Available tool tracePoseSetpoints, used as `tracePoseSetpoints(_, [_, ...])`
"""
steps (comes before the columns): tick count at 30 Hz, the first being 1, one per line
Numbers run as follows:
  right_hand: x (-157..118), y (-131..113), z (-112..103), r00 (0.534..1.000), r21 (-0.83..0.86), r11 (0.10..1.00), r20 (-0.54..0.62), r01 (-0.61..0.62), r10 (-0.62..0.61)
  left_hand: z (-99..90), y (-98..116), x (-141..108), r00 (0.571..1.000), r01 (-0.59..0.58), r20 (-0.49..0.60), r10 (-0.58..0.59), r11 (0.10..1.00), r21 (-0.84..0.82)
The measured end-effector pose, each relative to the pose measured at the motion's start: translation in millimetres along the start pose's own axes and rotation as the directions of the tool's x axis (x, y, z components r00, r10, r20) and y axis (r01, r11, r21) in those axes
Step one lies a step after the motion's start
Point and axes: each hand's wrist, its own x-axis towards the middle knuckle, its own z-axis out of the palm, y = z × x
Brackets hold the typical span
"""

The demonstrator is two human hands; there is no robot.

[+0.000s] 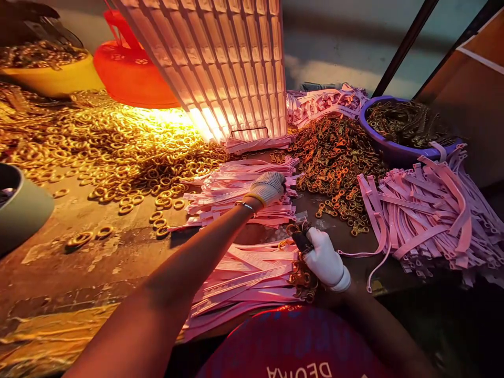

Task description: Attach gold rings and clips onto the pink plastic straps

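Straps in pink, the near ones [244,273], lie in a layered row along the front of the tabletop [129,262], with brass fittings [303,283] at their right ends. Over those ends I have my right hand [325,260], its gloved fingers closed on a few dark metal pieces [301,236]. My left hand [268,188], gloved too, reaches to the middle straps [220,184] just beyond, fingers curled down on their right part; from my view I can't tell whether it grips any. Left of that row I see a wide spread of gold rings [157,157], lit brightly beneath a red lamp [134,79] and beside a ribbed panel [236,63]. To the right sit a heap of metal clips [334,157], a purple basin [394,152] of dark metal parts and a tangled pile of pink straps [429,215].
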Motion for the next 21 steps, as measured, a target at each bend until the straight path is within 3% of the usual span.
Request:
tracePoseSetpoints(4, [-4.0, 6.2, -3.2, 0.999, 0.055, 0.998, -0.017, -0.035, 0.036, 10.0, 0.7, 4.6, 0.999, 0.005, 0.045, -0.008, 0.999, 0.054])
tracePoseSetpoints(13, [-1.8, -4.6, 3.8, 0.998, 0.074, 0.997, 0.055, 0.011, -0.016, 4.8, -3.3, 4.1, 0.995, 0.018, 0.097, -0.028, 0.995, 0.1])
tracePoseSetpoints(18, [-8.0, -9.4, 2.7, 0.998, 0.025, 0.998, 0.03, 0.052, -0.052, 1.4, 4.9, 9.4, 0.995, -0.013, 0.097, 0.011, 1.0, 0.016])
tracePoseSetpoints(21, [-9.4, -5.7, -0.6, 0.999, -0.048, 0.998, -0.01, 0.043, -0.043, -1.9, 9.0, -2.7, 0.997, -0.053, 0.046, 0.057, 0.994, -0.095])
